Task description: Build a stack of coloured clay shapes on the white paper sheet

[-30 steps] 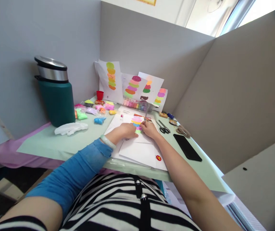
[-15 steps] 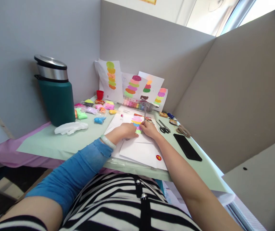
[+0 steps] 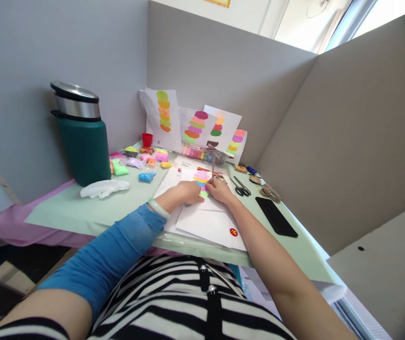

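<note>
A sheet of white paper [image 3: 211, 204] bears stacked patches of coloured clay [image 3: 201, 176] in pink, yellow, blue, purple and green. My left hand [image 3: 188, 192] rests on the paper at the left of the patches, its fingers pointing right; whether they hold anything is hidden. On the right side, my right hand [image 3: 219, 190] grips a thin, upright greyish tool [image 3: 213, 166] between closed fingers, touching the paper. Beneath lie more white sheets [image 3: 206, 225], one with a red round mark.
Clay packets [image 3: 147, 177], a white crumpled tissue [image 3: 105, 188] and a green bottle [image 3: 84, 146] stand or lie left. Black scissors [image 3: 242, 188] and a black phone [image 3: 276, 216] lie right. Behind are a red cup [image 3: 147, 139], a colourful clay box [image 3: 198, 152] and painted-looking sheets [image 3: 197, 123].
</note>
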Motion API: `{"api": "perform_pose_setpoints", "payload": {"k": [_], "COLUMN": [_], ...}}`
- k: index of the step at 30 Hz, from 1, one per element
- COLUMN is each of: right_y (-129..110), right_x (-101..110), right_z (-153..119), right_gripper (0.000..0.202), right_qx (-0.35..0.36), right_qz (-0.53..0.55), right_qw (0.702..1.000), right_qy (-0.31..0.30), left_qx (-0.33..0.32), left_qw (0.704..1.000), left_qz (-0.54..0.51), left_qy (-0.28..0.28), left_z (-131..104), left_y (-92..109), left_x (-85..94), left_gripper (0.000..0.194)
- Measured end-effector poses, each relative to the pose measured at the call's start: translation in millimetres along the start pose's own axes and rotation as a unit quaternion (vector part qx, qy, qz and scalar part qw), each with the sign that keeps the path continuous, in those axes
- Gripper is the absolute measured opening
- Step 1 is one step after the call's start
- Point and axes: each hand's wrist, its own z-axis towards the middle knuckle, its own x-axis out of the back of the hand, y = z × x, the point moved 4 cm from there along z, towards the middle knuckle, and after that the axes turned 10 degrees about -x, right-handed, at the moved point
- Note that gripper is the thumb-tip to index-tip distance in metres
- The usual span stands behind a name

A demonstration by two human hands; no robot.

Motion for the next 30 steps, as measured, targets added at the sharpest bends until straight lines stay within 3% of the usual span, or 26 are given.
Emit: {"api": "perform_pose_setpoints", "payload": {"k": [20, 30], "right_y": [-3.8, -3.6], "right_x": [1.4, 1.8], "right_z": [-1.9, -1.5], "right_gripper": [0.028, 0.029], "right_qx": [0.02, -0.002], "right_qz": [-0.025, -0.037], "right_qw": [0.999, 0.999], "right_qy": [-0.006, 0.003], "left_qx": [-0.001, 0.004], "left_qw": [1.0, 1.0], "left_qz": [-0.004, -0.004], "left_qy": [0.003, -0.002], "left_z": [0.4, -3.2], "left_y": [-1.6, 1.2], "left_x": [0.5, 4.0], "left_gripper": [0.053, 0.051]}}
